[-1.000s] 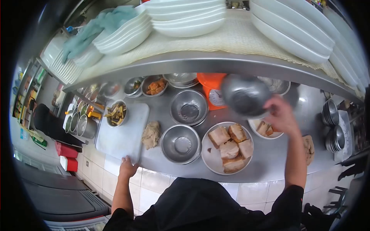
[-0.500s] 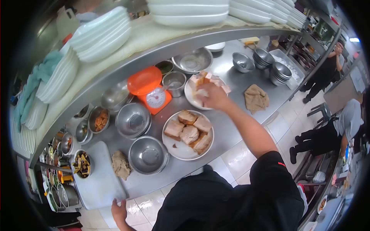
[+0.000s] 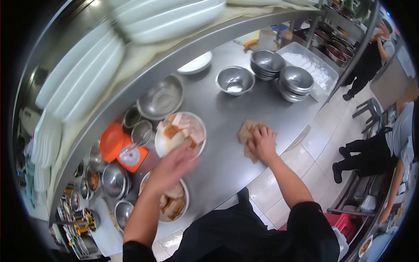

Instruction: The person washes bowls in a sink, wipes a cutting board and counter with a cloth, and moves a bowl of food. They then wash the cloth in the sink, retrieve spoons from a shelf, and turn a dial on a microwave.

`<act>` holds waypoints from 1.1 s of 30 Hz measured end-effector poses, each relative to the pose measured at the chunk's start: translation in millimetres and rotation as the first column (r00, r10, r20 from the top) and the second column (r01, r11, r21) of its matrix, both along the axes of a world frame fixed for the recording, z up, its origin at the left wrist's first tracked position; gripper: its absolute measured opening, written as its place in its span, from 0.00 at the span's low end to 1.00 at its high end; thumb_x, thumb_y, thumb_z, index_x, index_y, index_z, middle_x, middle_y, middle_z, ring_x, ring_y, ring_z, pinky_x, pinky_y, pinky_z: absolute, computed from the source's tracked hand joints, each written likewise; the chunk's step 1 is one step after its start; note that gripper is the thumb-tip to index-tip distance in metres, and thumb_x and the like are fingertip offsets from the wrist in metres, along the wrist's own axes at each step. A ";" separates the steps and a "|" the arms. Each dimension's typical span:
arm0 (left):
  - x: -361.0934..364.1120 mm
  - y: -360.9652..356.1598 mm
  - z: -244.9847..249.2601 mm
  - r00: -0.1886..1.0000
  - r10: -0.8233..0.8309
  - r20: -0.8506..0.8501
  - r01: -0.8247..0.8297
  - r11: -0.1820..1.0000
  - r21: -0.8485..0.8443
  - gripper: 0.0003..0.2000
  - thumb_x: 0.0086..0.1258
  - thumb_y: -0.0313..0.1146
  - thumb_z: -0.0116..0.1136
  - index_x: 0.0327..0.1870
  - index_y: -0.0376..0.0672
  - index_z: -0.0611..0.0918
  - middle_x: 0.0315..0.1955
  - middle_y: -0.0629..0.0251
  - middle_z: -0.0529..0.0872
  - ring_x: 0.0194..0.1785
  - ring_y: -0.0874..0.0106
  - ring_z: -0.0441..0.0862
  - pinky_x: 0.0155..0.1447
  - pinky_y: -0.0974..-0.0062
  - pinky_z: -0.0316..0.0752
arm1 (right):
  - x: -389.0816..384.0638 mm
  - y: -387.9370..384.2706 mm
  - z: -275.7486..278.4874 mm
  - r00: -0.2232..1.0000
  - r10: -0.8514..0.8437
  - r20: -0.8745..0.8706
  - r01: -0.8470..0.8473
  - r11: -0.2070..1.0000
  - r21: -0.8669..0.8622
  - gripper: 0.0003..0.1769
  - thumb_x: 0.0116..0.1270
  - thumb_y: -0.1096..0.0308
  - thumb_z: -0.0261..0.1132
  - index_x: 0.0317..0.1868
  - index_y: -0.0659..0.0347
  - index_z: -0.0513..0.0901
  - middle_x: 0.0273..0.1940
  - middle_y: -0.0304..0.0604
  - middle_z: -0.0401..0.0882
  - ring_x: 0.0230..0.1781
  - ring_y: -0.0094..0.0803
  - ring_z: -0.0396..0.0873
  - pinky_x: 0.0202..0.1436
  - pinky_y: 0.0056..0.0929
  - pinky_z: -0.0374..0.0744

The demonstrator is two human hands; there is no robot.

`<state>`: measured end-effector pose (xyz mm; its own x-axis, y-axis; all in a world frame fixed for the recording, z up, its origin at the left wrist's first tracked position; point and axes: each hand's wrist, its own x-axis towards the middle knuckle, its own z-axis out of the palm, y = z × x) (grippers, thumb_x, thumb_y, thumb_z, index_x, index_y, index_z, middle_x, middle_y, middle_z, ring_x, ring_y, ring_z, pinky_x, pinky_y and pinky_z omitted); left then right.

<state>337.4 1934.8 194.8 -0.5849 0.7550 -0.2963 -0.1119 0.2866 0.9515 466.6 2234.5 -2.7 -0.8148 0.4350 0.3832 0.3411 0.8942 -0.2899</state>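
Observation:
My right hand (image 3: 263, 142) is on a folded brown cloth (image 3: 248, 131) on the steel counter, its fingers curled over the cloth. My left hand (image 3: 176, 163), slightly blurred, hovers with fingers stretched out and nothing in it. Behind its fingertips stands a white plate (image 3: 201, 150) with pale and browned pieces of meat (image 3: 185, 125). Under my left wrist, partly hidden, is a second white plate (image 3: 187, 201) with thick blocks of cooked meat (image 3: 173, 208).
An orange kitchen scale (image 3: 131, 156) and steel bowls (image 3: 114, 181) are at the left. More steel bowls (image 3: 235, 80) and a clear tub of white contents (image 3: 307, 65) stand at the back right. White dishes (image 3: 174, 22) line the overhead shelf. Two people (image 3: 371, 56) are at the right.
My right hand has left the far meat plate and come down on the cloth. My left hand has risen from the cutting board's edge to over the plates. The view has shifted right.

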 end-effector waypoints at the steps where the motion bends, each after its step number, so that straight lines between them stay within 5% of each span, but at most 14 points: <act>1: -28.9 51.5 -24.8 0.999 -0.013 0.030 0.012 1.000 0.017 0.33 0.72 0.37 0.60 0.72 0.33 0.59 0.53 0.56 0.80 0.54 0.71 0.80 0.55 0.76 0.75 | 10.7 4.8 1.5 0.999 -0.010 -0.039 0.010 1.000 -0.021 0.26 0.53 0.60 0.69 0.54 0.51 0.78 0.57 0.52 0.70 0.58 0.53 0.66 0.61 0.53 0.63; 5: -99.6 216.2 -95.3 0.879 0.326 0.348 -0.328 0.943 -0.055 0.40 0.71 0.51 0.59 0.71 0.30 0.55 0.58 0.45 0.72 0.50 0.60 0.82 0.53 0.65 0.80 | 39.8 29.2 6.4 0.974 -0.142 -0.177 0.130 0.988 -0.080 0.26 0.51 0.67 0.69 0.53 0.55 0.76 0.56 0.53 0.70 0.58 0.51 0.67 0.59 0.51 0.63; 9: -130.5 297.0 -132.5 0.809 0.460 0.367 -0.429 0.888 -0.167 0.28 0.73 0.43 0.56 0.65 0.33 0.65 0.49 0.50 0.78 0.46 0.61 0.83 0.44 0.64 0.81 | 27.4 53.9 4.9 0.905 -0.289 -0.311 0.200 0.936 -0.290 0.25 0.56 0.69 0.67 0.55 0.59 0.73 0.56 0.57 0.69 0.57 0.54 0.67 0.59 0.49 0.64; 11: -159.2 303.0 -176.4 0.835 0.429 0.344 -0.436 0.898 -0.060 0.20 0.72 0.40 0.55 0.56 0.32 0.72 0.39 0.53 0.82 0.37 0.66 0.83 0.34 0.71 0.81 | 10.0 71.7 3.7 0.869 -0.351 -0.348 0.211 0.900 -0.380 0.24 0.58 0.68 0.66 0.56 0.61 0.72 0.57 0.58 0.69 0.58 0.56 0.66 0.60 0.49 0.63; 13: -167.3 286.4 -155.8 0.799 0.445 0.405 -0.513 0.856 0.071 0.10 0.72 0.32 0.51 0.46 0.35 0.76 0.30 0.59 0.82 0.30 0.70 0.80 0.29 0.74 0.78 | -22.9 90.0 -1.0 0.859 -0.398 -0.323 0.237 0.867 -0.438 0.24 0.61 0.66 0.65 0.57 0.62 0.71 0.58 0.58 0.69 0.58 0.57 0.66 0.61 0.50 0.63; 16: -183.4 229.5 -107.2 0.812 0.543 0.214 -0.571 0.815 0.098 0.06 0.71 0.30 0.53 0.43 0.38 0.77 0.34 0.61 0.81 0.31 0.72 0.79 0.30 0.73 0.78 | -97.5 108.9 -2.9 0.850 -0.446 -0.282 0.408 0.894 -0.184 0.24 0.63 0.63 0.63 0.57 0.64 0.71 0.59 0.59 0.69 0.59 0.55 0.66 0.62 0.52 0.63; 19: -184.4 146.3 -74.7 0.782 0.541 0.309 -0.606 0.777 0.172 0.15 0.71 0.28 0.54 0.57 0.40 0.76 0.53 0.62 0.78 0.47 0.67 0.80 0.43 0.64 0.79 | -174.8 114.8 -11.1 0.863 -0.451 -0.228 0.434 0.892 -0.124 0.24 0.64 0.61 0.62 0.57 0.65 0.72 0.60 0.59 0.69 0.62 0.55 0.65 0.66 0.53 0.61; 21: -157.4 105.2 -49.4 0.725 0.596 0.345 -0.683 0.686 0.251 0.17 0.68 0.24 0.54 0.58 0.37 0.74 0.50 0.60 0.80 0.53 0.63 0.80 0.50 0.60 0.81 | -214.5 118.1 -2.3 0.873 -0.401 -0.279 0.313 0.898 -0.309 0.24 0.64 0.61 0.62 0.58 0.65 0.73 0.62 0.58 0.68 0.64 0.55 0.63 0.69 0.54 0.58; 25: -108.8 31.2 -35.9 0.662 0.733 0.155 -0.749 0.646 0.144 0.16 0.65 0.21 0.52 0.55 0.34 0.73 0.48 0.57 0.81 0.51 0.63 0.81 0.50 0.62 0.82 | -275.3 135.4 12.5 0.903 -0.364 -0.230 0.200 0.827 -0.526 0.28 0.65 0.57 0.60 0.62 0.64 0.72 0.65 0.55 0.67 0.68 0.55 0.61 0.74 0.56 0.52; 28: -81.6 21.8 -19.2 0.631 0.760 0.156 -0.768 0.641 -0.012 0.18 0.65 0.20 0.51 0.57 0.36 0.72 0.49 0.57 0.81 0.52 0.63 0.81 0.51 0.62 0.82 | -325.0 142.9 -22.5 0.929 -0.302 -0.213 0.269 0.948 -0.170 0.33 0.62 0.52 0.60 0.64 0.61 0.72 0.66 0.52 0.68 0.68 0.53 0.61 0.73 0.56 0.52; 30: -75.4 38.5 -20.1 0.658 0.721 0.216 -0.750 0.654 0.101 0.19 0.66 0.20 0.51 0.59 0.38 0.71 0.51 0.57 0.80 0.56 0.63 0.80 0.53 0.62 0.81 | -314.3 142.7 2.9 0.993 0.041 0.114 -0.022 0.987 -0.156 0.35 0.56 0.47 0.61 0.63 0.54 0.76 0.64 0.51 0.70 0.69 0.51 0.62 0.72 0.54 0.56; 31: -77.4 51.8 -22.5 0.676 0.693 0.251 -0.735 0.660 0.155 0.20 0.67 0.20 0.50 0.60 0.39 0.70 0.52 0.58 0.80 0.56 0.63 0.79 0.52 0.62 0.81 | -304.4 139.7 24.4 0.929 0.225 0.295 -0.159 0.960 -0.231 0.34 0.55 0.47 0.62 0.61 0.51 0.78 0.63 0.51 0.71 0.69 0.51 0.63 0.72 0.54 0.58; 32: -78.7 65.9 -24.4 0.692 0.662 0.288 -0.720 0.664 0.202 0.20 0.67 0.21 0.50 0.61 0.40 0.70 0.53 0.58 0.79 0.57 0.63 0.79 0.52 0.61 0.81 | -298.0 130.5 -3.3 0.946 0.323 0.029 -0.315 0.938 -0.145 0.30 0.54 0.47 0.62 0.57 0.48 0.82 0.59 0.51 0.75 0.65 0.51 0.67 0.70 0.53 0.61; 33: -82.6 84.6 -22.2 0.685 0.668 0.292 -0.717 0.689 0.106 0.23 0.67 0.20 0.50 0.64 0.43 0.67 0.55 0.58 0.78 0.58 0.62 0.78 0.53 0.60 0.81 | -283.6 118.1 -4.1 0.903 0.430 -0.004 -0.427 0.893 -0.141 0.28 0.51 0.52 0.64 0.54 0.45 0.82 0.56 0.51 0.76 0.61 0.51 0.70 0.67 0.51 0.65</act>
<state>254.7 2019.4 172.6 -0.9035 0.2130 -0.3718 -0.4057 -0.1455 0.9024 183.0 2352.6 -6.9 -0.9429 0.0876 0.3212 -0.0570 0.9081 -0.4149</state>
